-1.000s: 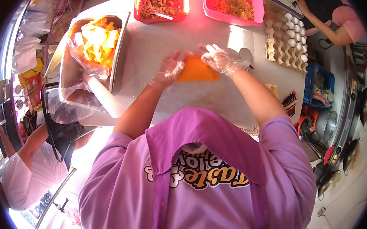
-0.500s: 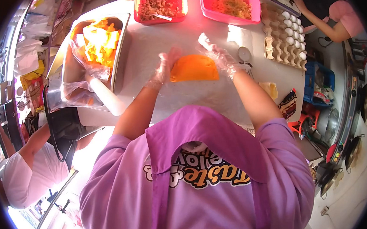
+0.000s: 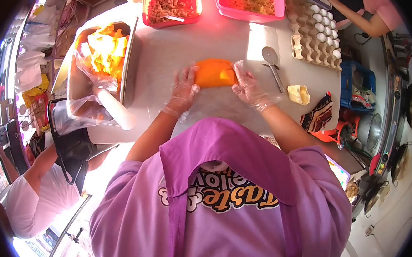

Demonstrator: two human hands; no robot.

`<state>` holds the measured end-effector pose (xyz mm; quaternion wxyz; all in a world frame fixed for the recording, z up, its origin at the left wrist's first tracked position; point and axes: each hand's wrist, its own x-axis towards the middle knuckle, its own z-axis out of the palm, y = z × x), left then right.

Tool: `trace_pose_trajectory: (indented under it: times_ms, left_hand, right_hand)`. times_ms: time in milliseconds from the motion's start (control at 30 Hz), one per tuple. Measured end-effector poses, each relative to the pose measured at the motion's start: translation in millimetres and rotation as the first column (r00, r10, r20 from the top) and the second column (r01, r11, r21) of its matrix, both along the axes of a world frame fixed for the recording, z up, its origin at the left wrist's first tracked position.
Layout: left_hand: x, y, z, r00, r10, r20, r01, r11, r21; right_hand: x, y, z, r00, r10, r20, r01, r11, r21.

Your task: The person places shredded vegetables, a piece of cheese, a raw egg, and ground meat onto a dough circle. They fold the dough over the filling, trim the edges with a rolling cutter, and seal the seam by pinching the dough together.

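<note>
A folded piece of orange dough [image 3: 212,73] lies on the table in front of me, roughly rectangular with a bright patch near its right end. My left hand [image 3: 184,89], in a clear plastic glove, holds its left edge with fingers and thumb. Gloved the same way, my right hand [image 3: 250,87] grips the right edge, thumb below and fingers above. Any filling inside is hidden. A pizza cutter [image 3: 277,78] rests to the right of my right hand, near a small pale-yellow crumpled piece [image 3: 298,94].
Red tub of minced filling [image 3: 199,4] and pink tub of shredded filling [image 3: 282,7] stand at the back. Egg tray [image 3: 303,47] is back right. At left, a co-worker's gloved arm [image 3: 114,108] reaches to a metal pan [image 3: 132,61] holding orange dough.
The dough has gone from a half-round to a shorter rectangular shape. Both hands have closed onto its ends; the right hand has come down off the pizza cutter's area.
</note>
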<state>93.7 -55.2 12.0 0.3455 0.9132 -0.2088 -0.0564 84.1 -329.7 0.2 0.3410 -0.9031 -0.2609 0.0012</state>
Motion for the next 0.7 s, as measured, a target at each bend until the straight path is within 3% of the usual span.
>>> trace_pose_trajectory:
  times_ms: [33, 167, 200, 233, 267, 333, 367, 433, 567, 633, 667, 700]
  left_hand:
    - [1, 0, 0, 1.0, -0.003, 0.002, 0.003, 1.0, 0.002]
    - [0, 1, -1, 1.0, 0.002, -0.023, -0.003, 0.999, -0.037]
    - [0, 1, -2, 1.0, 0.006, -0.016, -0.007, 0.999, -0.044]
    - [0, 1, -1, 1.0, 0.005, -0.016, -0.006, 0.999, -0.043]
    - [0, 1, -1, 1.0, 0.011, -0.018, -0.011, 0.999, -0.051]
    - [-1, 1, -1, 1.0, 0.016, -0.019, -0.017, 0.998, -0.06]
    - [-1, 2, -2, 1.0, 0.01, -0.008, -0.011, 0.998, -0.057]
    - [-1, 2, -2, 1.0, 0.006, 0.003, -0.006, 0.999, -0.052]
    - [-2, 3, -2, 1.0, 0.015, -0.003, -0.015, 0.999, -0.049]
    - [-1, 4, -5, 1.0, 0.018, -0.004, -0.019, 0.998, -0.063]
    - [-1, 5, -6, 1.0, 0.027, -0.015, -0.028, 0.994, -0.106]
    - [-1, 5, -7, 0.999, 0.037, -0.028, -0.041, 0.988, -0.149]
  right_hand:
    - [-2, 1, 0, 0.998, 0.011, 0.065, 0.0, 0.985, -0.172]
    - [2, 5, -1, 0.999, -0.041, -0.032, 0.036, 0.989, -0.142]
    - [5, 6, -2, 0.968, -0.1, -0.228, 0.128, 0.986, 0.111]
    - [8, 7, -3, 0.9, -0.1, -0.423, 0.258, 0.907, 0.333]
    - [11, 8, -3, 0.9, -0.102, -0.424, 0.259, 0.906, 0.334]
    - [20, 11, -3, 0.966, -0.078, -0.247, 0.137, 0.963, 0.232]
    - [24, 15, -4, 0.966, -0.078, -0.247, 0.137, 0.963, 0.233]
    - [32, 21, -8, 0.991, -0.094, -0.098, 0.09, 0.995, -0.046]
    - [46, 23, -6, 0.987, -0.024, -0.156, 0.005, 0.993, -0.119]
    - [50, 19, 16, 0.767, 0.016, -0.642, 0.201, 0.944, 0.263]
    - [50, 18, 15, 0.768, 0.017, -0.641, 0.199, 0.944, 0.264]
    - [49, 16, 15, 0.848, 0.013, -0.53, 0.183, 0.931, 0.315]
